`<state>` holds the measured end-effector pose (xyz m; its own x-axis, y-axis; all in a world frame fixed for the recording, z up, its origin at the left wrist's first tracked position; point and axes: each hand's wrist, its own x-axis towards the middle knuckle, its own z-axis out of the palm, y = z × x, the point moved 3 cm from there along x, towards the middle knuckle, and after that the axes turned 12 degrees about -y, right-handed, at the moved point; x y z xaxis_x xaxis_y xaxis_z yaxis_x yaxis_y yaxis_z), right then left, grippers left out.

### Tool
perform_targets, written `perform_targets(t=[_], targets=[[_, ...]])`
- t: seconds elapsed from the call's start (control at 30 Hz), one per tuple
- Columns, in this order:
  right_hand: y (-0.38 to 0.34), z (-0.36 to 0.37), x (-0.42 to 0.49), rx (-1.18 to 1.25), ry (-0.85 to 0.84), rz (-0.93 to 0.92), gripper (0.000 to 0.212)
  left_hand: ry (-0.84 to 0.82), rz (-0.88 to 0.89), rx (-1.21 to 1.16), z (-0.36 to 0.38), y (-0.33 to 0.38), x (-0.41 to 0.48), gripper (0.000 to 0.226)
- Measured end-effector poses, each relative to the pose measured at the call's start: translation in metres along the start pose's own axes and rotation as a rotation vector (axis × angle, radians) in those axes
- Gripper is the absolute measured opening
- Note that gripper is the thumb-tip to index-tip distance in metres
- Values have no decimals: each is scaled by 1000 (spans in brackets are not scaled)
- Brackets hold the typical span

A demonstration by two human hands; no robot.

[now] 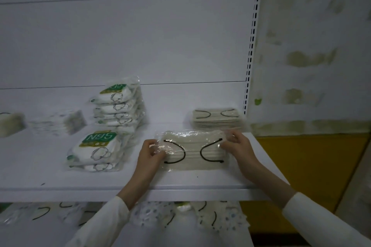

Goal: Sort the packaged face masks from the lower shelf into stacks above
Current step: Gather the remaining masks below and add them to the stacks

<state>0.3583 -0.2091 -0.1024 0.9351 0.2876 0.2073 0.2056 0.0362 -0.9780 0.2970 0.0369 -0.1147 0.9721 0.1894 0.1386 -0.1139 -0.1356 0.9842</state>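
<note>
Loose mask packets [216, 218] nearest, jumbled below shelf lip. Above them, left hand [149, 154] and right hand [239, 146] each pinch one end of beige mask packet [193, 152] in clear wrap, lying flat on upper shelf [60, 182], front right. Matching beige stack [217, 118] sits just behind, N95 stacks [96, 150] to left. Step, by my guess: setting packet down, squaring it. Next move likely calls for lift onto beige stack, edges aligned, firm pinch on slippery wrap.
</note>
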Motion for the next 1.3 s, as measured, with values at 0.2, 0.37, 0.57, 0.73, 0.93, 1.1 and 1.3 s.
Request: perform_targets(t=[0.2, 0.37, 0.57, 0.73, 0.93, 1.1, 1.3], targets=[[10, -9, -12, -97, -73, -2, 22, -14, 44, 98, 5, -9, -4, 12], [10, -34, -21, -196, -172, -35, 21, 5, 103, 246, 1, -11, -10, 9], [7, -56, -8, -143, -8, -13, 21, 61, 248, 471, 14, 14, 15, 11], [-28, -99, 55, -224, 289, -30, 29, 100, 305, 249, 48, 53, 95, 23], [-24, -125, 132, -402, 471, 129, 22, 62, 234, 401, 80, 55, 176, 3], [1, -123, 161, -464, 446, 182, 9, 52, 163, 472, 84, 34, 199, 18], [9, -118, 165, -576, 409, 167, 8, 13, 130, 520, 79, 17, 208, 37]])
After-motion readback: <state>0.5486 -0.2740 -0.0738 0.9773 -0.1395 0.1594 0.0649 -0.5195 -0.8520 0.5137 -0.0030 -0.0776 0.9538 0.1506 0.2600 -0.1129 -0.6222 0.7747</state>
